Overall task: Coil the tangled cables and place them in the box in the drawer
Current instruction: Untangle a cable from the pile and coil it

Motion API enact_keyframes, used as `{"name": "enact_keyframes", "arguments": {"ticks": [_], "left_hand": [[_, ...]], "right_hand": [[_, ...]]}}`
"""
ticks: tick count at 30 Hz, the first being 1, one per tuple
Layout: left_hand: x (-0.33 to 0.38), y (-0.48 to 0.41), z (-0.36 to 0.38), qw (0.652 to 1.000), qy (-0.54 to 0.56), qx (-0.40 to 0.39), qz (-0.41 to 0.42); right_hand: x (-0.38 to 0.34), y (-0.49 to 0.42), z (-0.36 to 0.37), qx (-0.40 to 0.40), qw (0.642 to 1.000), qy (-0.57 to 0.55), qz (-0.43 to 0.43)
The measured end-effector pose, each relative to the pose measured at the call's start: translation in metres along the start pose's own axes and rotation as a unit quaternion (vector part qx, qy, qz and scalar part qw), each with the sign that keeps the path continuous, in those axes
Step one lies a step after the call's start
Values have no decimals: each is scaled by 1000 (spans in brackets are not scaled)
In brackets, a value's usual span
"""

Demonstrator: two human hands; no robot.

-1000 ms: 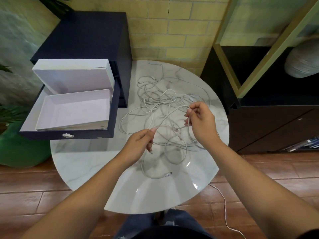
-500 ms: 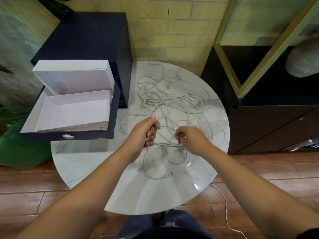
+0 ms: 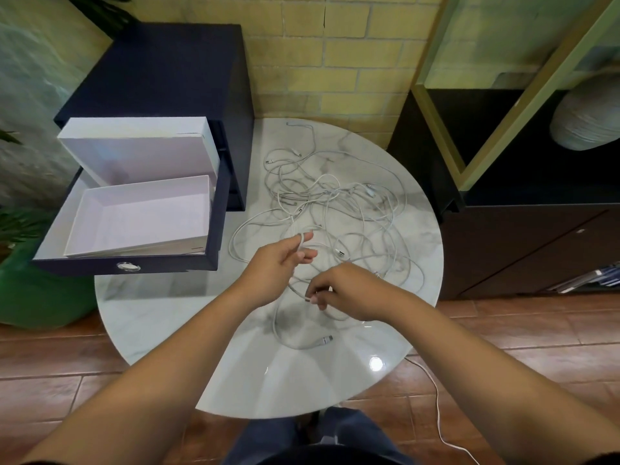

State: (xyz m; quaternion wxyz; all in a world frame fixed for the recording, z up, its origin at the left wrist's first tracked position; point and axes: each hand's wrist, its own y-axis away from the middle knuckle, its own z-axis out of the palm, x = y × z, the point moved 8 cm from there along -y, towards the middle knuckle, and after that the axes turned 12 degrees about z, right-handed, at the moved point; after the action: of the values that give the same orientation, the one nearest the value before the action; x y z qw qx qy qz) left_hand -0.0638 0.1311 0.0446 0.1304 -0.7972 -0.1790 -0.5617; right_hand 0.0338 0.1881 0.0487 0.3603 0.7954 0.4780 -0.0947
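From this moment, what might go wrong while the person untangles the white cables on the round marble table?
1. The left hand and the right hand both pinch strands that lead into the tangled white cables. A hard pull may tighten the knots instead of freeing them.
2. A thin white cable on the floor trails down from near the edge of the round white marble table. A foot might catch it.

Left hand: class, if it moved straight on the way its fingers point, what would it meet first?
Probably the cables, tangled on the table just ahead of the left hand; its height above them is unclear.
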Motion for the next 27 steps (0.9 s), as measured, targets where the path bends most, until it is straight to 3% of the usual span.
{"name": "enact_keyframes", "arguments": {"ticks": [7,12,16,21,27], "left_hand": [[0,5,8,992,-116,-51,20],[0,10,3,998,-59,-26,-19],[1,16,14,997,16,-53,-60],[3,19,13,988,122,-29,-87],[7,24,17,979,161,-47,-119]], "right_hand": [[-7,5,-30,74,996,20,-43],[-11,12,-46,171,981,44,-82],[-20,17,-55,220,964,57,-140],[-24,21,-62,250,952,61,-166],[-25,25,-68,257,951,32,-170]]}}
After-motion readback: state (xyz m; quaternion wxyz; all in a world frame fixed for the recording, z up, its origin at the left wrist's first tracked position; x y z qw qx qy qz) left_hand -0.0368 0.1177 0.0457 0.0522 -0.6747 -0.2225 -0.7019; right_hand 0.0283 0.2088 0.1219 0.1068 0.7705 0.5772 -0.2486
